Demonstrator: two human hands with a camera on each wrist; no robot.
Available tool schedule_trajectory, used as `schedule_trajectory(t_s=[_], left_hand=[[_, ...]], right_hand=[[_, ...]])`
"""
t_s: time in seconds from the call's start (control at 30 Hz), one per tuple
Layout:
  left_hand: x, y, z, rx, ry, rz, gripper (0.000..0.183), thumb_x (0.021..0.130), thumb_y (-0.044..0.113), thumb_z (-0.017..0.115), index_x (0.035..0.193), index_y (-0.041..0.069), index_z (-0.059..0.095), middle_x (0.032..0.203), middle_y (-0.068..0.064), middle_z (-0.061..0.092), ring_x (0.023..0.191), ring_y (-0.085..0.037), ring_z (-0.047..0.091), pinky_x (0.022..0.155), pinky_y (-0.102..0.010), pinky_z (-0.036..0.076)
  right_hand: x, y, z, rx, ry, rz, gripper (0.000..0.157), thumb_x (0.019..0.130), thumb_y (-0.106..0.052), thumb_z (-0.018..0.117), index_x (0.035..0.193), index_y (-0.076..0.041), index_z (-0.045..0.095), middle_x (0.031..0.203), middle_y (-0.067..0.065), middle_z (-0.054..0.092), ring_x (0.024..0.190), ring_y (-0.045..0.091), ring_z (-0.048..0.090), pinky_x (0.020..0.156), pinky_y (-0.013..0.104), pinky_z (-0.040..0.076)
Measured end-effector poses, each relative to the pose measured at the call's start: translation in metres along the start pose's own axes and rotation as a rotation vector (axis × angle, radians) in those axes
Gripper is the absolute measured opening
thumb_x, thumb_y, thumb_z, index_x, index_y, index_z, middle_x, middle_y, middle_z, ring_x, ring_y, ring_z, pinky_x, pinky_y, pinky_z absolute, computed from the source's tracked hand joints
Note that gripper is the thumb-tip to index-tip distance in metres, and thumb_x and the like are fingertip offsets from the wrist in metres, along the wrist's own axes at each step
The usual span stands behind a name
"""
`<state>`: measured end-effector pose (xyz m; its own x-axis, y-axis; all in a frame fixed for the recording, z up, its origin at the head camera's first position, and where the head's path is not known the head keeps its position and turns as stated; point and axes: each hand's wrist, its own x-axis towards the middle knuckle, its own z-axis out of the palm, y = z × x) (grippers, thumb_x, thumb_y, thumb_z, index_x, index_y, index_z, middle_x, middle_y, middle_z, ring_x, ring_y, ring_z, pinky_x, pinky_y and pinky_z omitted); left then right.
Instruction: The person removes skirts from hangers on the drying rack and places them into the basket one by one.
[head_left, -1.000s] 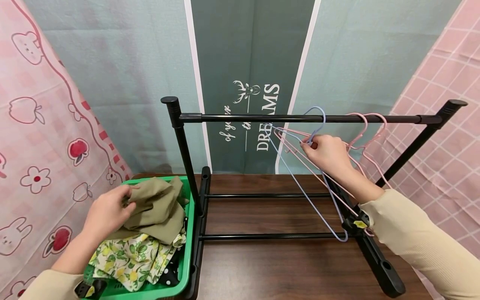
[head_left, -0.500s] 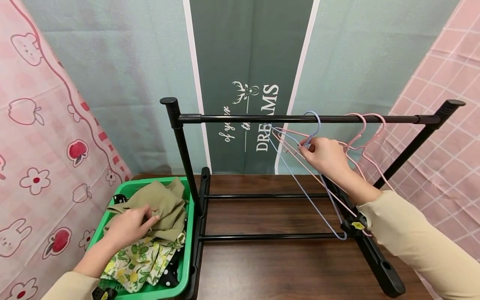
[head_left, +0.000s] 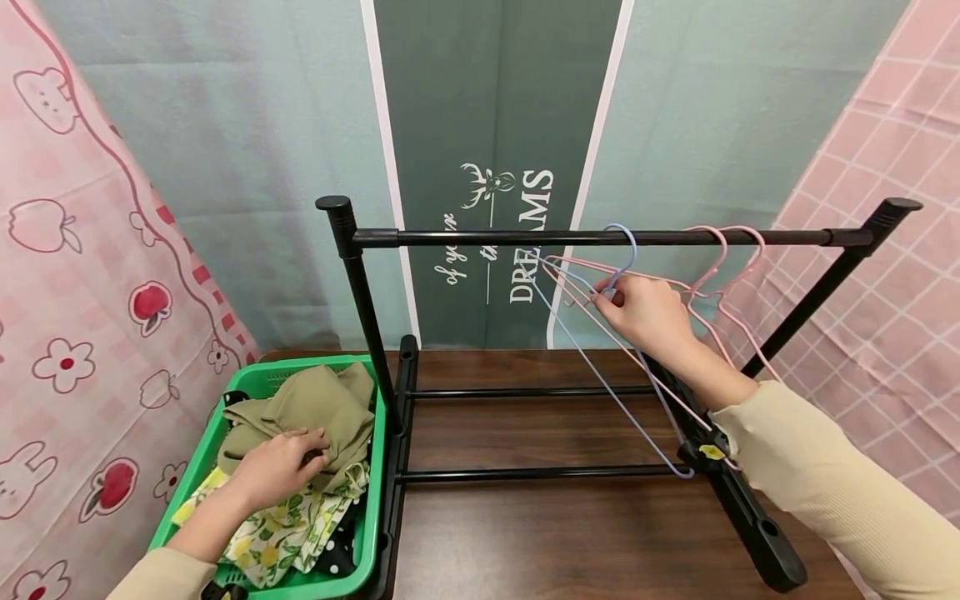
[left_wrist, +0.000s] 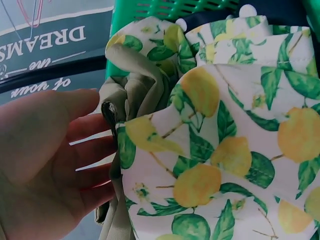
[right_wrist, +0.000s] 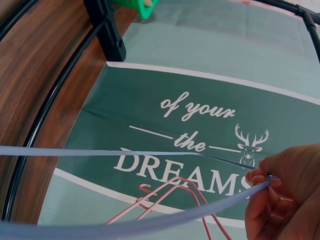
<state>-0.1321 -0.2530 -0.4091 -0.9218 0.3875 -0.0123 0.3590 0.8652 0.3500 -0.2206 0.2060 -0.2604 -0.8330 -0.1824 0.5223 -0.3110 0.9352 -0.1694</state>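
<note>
My right hand [head_left: 648, 312] pinches a blue hanger [head_left: 610, 293] near the base of its hook, and the hook loops over the rack's black top bar [head_left: 480, 238]. In the right wrist view the blue hanger [right_wrist: 220, 202] runs out from between my thumb and fingers. Two pink hangers [head_left: 723, 279] hang beside it. My left hand [head_left: 276, 471] is over the green basket [head_left: 378, 500], touching an olive green garment [head_left: 330, 417]. Its fingers lie loosely against that garment's edge in the left wrist view. A lemon-print garment [left_wrist: 235, 155] lies next to them.
Black cloth with white dots [head_left: 341, 546] shows below the other clothes. The rack's left post [head_left: 367, 333] stands right beside the basket. Two lower bars [head_left: 525, 476] cross above the brown wooden table [head_left: 540, 542]. Printed curtains [head_left: 225, 125] close in the back and sides.
My left hand has moved right and down from the basket's left side onto the olive garment. My right hand has slid the blue hanger slightly left along the bar.
</note>
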Motion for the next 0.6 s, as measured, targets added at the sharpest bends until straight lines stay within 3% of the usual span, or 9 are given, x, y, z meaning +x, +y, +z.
schedule_trajectory(t_s=[0.23, 0.33, 0.47, 0.6], left_hand=[[0.0, 0.0, 0.0, 0.005, 0.003, 0.0, 0.037, 0.083, 0.024, 0.057, 0.114, 0.004, 0.056, 0.119, -0.017, 0.052, 0.106, -0.036, 0.049, 0.078, -0.048, 0.043], [0.001, 0.002, -0.002, 0.004, -0.004, -0.004, 0.038, 0.083, 0.025, 0.058, 0.115, 0.004, 0.055, 0.119, -0.017, 0.051, 0.106, -0.035, 0.049, 0.079, -0.048, 0.043], [0.002, 0.007, -0.007, 0.009, -0.01, 0.011, 0.037, 0.083, 0.025, 0.058, 0.114, 0.005, 0.055, 0.119, -0.017, 0.052, 0.104, -0.034, 0.051, 0.079, -0.047, 0.044], [0.005, 0.01, -0.015, 0.019, 0.0, 0.051, 0.032, 0.083, 0.023, 0.058, 0.11, 0.006, 0.058, 0.113, -0.015, 0.055, 0.097, -0.03, 0.055, 0.074, -0.043, 0.046]], right_hand=[[0.0, -0.004, 0.001, 0.014, -0.011, -0.003, 0.016, 0.079, -0.027, 0.059, 0.084, -0.016, 0.069, 0.055, -0.004, 0.058, 0.044, 0.013, 0.044, 0.037, 0.028, 0.03], [-0.001, -0.005, 0.002, 0.002, -0.019, -0.002, 0.017, 0.078, -0.026, 0.059, 0.067, -0.015, 0.066, 0.058, -0.003, 0.06, 0.044, 0.014, 0.041, 0.037, 0.029, 0.029], [-0.004, -0.006, 0.003, -0.028, -0.048, 0.015, 0.035, 0.078, -0.03, 0.059, 0.048, -0.015, 0.051, 0.05, -0.002, 0.051, 0.042, 0.015, 0.036, 0.034, 0.028, 0.025], [-0.007, -0.007, 0.003, -0.026, -0.055, 0.021, 0.028, 0.08, -0.037, 0.058, 0.063, -0.015, 0.062, 0.042, -0.003, 0.038, 0.04, 0.015, 0.032, 0.034, 0.028, 0.022]])
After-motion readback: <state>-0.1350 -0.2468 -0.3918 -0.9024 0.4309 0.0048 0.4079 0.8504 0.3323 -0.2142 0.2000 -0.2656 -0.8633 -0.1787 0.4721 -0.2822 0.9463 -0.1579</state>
